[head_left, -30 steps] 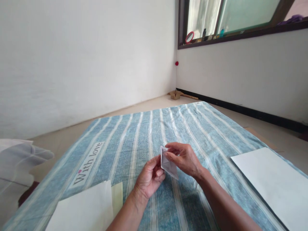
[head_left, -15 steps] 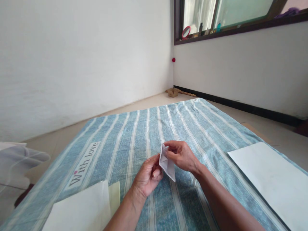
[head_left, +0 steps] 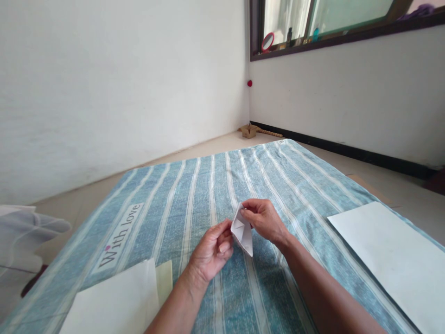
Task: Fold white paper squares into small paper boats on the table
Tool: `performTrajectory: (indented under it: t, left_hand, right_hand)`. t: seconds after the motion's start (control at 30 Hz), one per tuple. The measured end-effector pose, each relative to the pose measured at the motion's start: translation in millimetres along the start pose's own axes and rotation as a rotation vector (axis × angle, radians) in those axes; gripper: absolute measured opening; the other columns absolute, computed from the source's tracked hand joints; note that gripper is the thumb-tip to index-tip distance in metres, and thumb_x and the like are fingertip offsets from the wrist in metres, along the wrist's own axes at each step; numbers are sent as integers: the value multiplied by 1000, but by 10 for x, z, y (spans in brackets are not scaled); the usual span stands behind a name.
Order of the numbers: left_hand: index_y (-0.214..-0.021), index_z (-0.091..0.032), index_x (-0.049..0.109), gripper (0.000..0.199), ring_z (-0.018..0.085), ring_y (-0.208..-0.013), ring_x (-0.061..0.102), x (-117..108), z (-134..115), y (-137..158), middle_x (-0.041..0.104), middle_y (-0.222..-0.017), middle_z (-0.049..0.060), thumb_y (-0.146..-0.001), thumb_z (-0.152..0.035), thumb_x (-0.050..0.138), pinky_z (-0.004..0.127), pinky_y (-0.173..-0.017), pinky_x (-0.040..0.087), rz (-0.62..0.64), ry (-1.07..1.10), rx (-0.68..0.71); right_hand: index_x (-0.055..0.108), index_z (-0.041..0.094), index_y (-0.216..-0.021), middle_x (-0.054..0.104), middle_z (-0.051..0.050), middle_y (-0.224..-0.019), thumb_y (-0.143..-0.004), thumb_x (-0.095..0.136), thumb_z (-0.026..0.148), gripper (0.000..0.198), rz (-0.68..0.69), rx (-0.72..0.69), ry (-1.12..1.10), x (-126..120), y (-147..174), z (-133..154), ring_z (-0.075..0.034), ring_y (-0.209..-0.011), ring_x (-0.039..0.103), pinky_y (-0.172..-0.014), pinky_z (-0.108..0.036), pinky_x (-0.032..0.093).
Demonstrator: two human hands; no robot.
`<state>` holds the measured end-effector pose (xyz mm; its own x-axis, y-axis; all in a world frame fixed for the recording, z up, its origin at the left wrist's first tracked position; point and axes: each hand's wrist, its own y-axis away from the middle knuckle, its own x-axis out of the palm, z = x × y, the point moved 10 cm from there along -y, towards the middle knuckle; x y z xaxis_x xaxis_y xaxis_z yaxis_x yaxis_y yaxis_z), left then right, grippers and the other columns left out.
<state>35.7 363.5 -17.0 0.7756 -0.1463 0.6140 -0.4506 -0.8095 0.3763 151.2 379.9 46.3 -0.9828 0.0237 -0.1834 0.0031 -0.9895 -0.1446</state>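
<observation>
A: What has just changed?

B: The left hand [head_left: 212, 253] grips the near-left edge of a small, folded white paper piece [head_left: 244, 235], held above the table between both hands. The right hand [head_left: 266, 220] pinches its upper right side. Compared with a second ago, the paper gapes wider, its creased inside facing the camera.

A: Meaning what for the work?

B: The piece appears to be mid-shaping, its folds spread between the fingers.

A: And the surface?

B: A blue, white-striped cloth [head_left: 167, 218] covers the table. From left: a printed "With love" panel [head_left: 120, 236], a stack of white paper sheets [head_left: 111, 299], a pale yellow sheet [head_left: 165, 278] peeking out beneath, and, well apart at right, a large white sheet [head_left: 389, 260].

A: The room?

B: A plain white wall [head_left: 121, 83] at left, an open brown cardboard box [head_left: 249, 131] near the corner, then a dark-framed window [head_left: 351, 18] with a round, red-rimmed mirror [head_left: 267, 41] on its sill.
</observation>
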Motion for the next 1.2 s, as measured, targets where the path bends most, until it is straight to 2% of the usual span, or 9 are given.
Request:
performTrajectory:
  t: [0.13,0.3,0.4,0.5,0.63,0.8,0.93,1.07,1.2]
  left_hand:
    - [-89,-11,64,23,0,-38,42,-18,-134,46,67,-75,4,-74,-26,72,10,-32,25,-53,-96,103]
    - [-102,-13,61,44,7,-47,52,-28,-330,171,66,-78,3,-73,-46,70,16,-36,30,-246,-652,286]
    - [-111,-15,58,54,12,-56,58,80,-396,250,67,-84,3,-69,-46,71,26,-54,47,-314,-978,390]
    - [-119,-16,55,61,16,-64,61,188,-402,292,66,-94,5,-66,-39,73,34,-69,51,-329,-1206,477]
    - [-117,-17,56,49,15,-65,60,259,-369,289,65,-99,5,-70,-24,67,32,-68,52,-260,-1310,609]
    - [-97,-17,62,20,16,-74,63,369,-378,357,65,-89,5,-79,-12,55,29,-69,51,-156,-1408,866]
    - [-90,-17,61,15,16,-79,64,455,-400,445,65,-86,5,-83,-9,51,27,-70,51,-130,-1462,1004]
    - [-86,-17,61,16,16,-81,65,477,-433,484,66,-87,5,-84,-7,49,27,-72,52,-124,-1474,1077]
    - [-87,-18,62,16,17,-83,67,433,-480,484,68,-89,6,-84,-8,50,28,-74,53,-151,-1480,1111]
  right_hand:
    - [67,16,-75,59,1,-57,-78,48,21,20,-148,91,137,-171,-21,-150,-11,-49,53,-46,-20,38]
    - [69,15,-80,61,-1,-56,-80,47,19,22,-261,196,290,-303,-2,-277,-12,-47,56,-46,-21,36]
    - [68,15,-82,62,-1,-54,-79,48,15,21,-264,248,363,-310,18,-315,-12,-47,57,-48,-21,36]
    - [68,15,-89,64,-1,-56,-79,49,13,22,-248,277,412,-303,25,-342,-12,-48,57,-50,-21,36]
    - [67,15,-99,64,-1,-58,-78,52,16,25,-203,281,438,-313,2,-381,-13,-49,59,-53,-22,38]
    - [67,15,-104,61,2,-52,-79,53,20,30,-137,227,410,-401,-53,-390,-13,-46,57,-54,-23,41]
    - [67,19,-112,67,-1,-73,-79,50,14,37,-143,118,388,-530,-77,-304,-13,-63,62,-66,-25,46]
    - [72,24,-101,66,-3,-105,-71,46,-1,47,-34,-104,374,-453,-86,-151,-15,-93,62,-81,-26,45]
    - [74,21,-85,67,-3,-100,-62,41,-8,49,121,-188,391,-328,-63,-137,-15,-91,62,-80,-26,45]
